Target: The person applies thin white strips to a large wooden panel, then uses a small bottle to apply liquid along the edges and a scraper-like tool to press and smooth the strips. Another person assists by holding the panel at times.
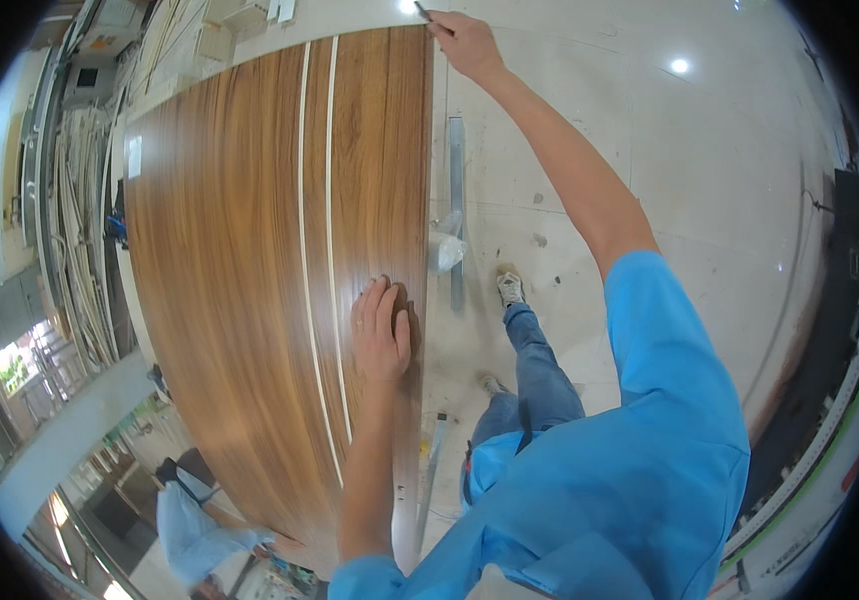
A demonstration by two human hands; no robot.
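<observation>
A large brown wood-grain panel [240, 250] lies flat in front of me and to my left, with two thin pale strips [333, 200] running along its length. My left hand [382, 330] rests palm down on it, fingers extended, between the strips and the right edge. Stretched out past the far right corner, my right hand [468, 45] is closed around a small dark, thin tool [422, 11]. Its tip is close to that corner; I cannot make out the tool's kind or whether it touches the panel.
Under the panel's right side, a grey metal bar [457, 150] shows, with clear plastic wrap [445, 252] beside it. Long pale strips [85, 200] are stacked at the left. A person in a light blue top [195, 535] is at the panel's near left end. Pale tiled floor [710, 180] extends to the right.
</observation>
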